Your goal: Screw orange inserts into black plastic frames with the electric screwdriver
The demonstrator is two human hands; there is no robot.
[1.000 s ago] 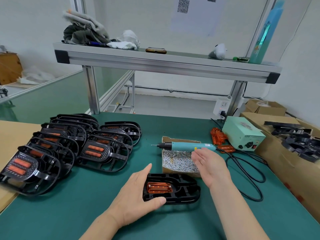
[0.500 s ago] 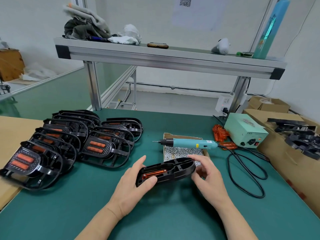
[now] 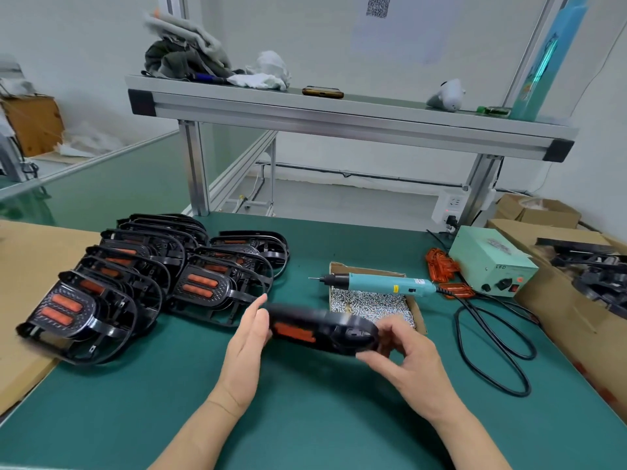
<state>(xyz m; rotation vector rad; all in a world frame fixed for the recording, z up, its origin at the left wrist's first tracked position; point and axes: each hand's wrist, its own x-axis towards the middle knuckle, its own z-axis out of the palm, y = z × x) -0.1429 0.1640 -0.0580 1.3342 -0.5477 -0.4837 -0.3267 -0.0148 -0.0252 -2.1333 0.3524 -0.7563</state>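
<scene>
Centrally, cardboard box (image 3: pixel 368 268) of screws (image 3: pixel 369 301), screwdriver (image 3: pixel 383 283) across

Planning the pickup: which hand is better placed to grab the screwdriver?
Right. The screwdriver lies just beyond the right hand, handle toward it; the left hand presses the far end of the frame.

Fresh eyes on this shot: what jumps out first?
The blurred black frame with its orange insert, held above the green mat between the left hand and right hand, centre front. Then the overlapping rows of similar frames at the left, and the teal electric screwdriver lying across the box of screws behind.
</scene>
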